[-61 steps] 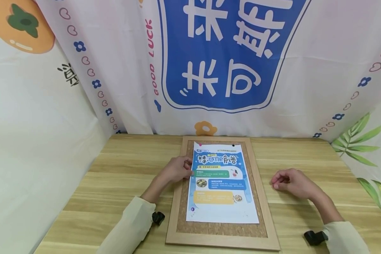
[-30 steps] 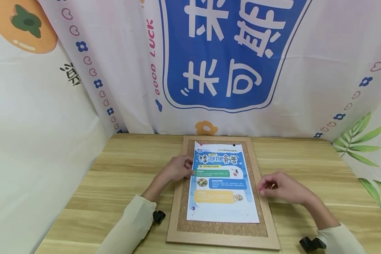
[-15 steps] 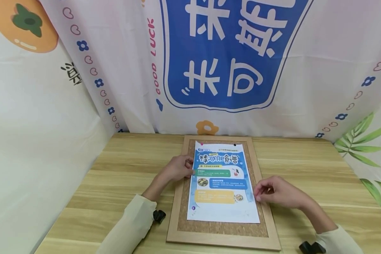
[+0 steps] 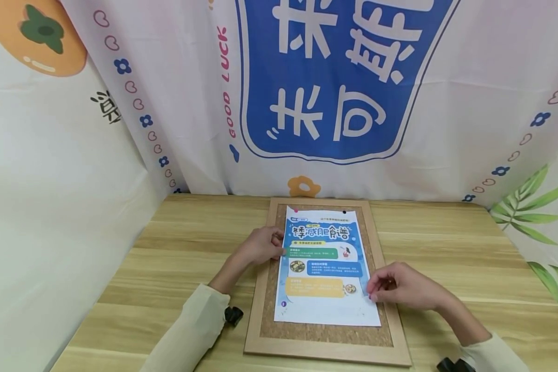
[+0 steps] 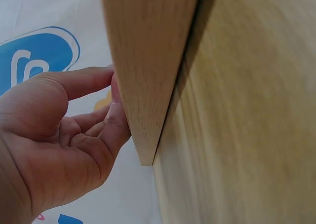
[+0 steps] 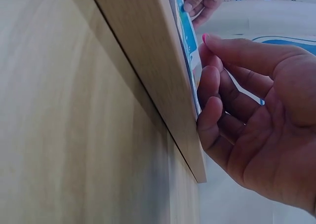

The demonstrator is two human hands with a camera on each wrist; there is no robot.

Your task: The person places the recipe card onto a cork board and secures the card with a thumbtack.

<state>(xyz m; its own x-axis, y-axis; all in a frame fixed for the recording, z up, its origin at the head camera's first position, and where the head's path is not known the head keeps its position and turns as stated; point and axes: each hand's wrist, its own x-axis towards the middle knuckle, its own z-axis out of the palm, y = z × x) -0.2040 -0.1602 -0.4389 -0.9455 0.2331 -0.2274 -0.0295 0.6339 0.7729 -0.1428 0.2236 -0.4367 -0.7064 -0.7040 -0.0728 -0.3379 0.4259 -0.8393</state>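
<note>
A printed paper poster (image 4: 327, 310) with a blue header lies on a wood-framed cork board (image 4: 332, 336). My left hand (image 4: 260, 245) holds the poster's left edge, thumb and bent fingers gathered by the frame; the left wrist view shows them against the board's edge. Over the poster's lower right edge, my right hand (image 4: 402, 284) pinches a small pink push pin (image 6: 204, 38) between thumb and index finger. Its other fingers curl beside the frame. A pink pin (image 4: 296, 211) and a black pin (image 4: 344, 212) sit along the top, with a purple round spot at lower left.
The board lies flat on a wood-grain table (image 4: 190, 237), its far end near the back curtain (image 4: 209, 170). Printed cloth also stands at the left and right. A black wrist camera (image 4: 233, 315) is on the left sleeve.
My right hand has moved left from the bare table, past the board's right frame, onto the poster's right edge with the push pin. My left hand stays at the left edge.
</note>
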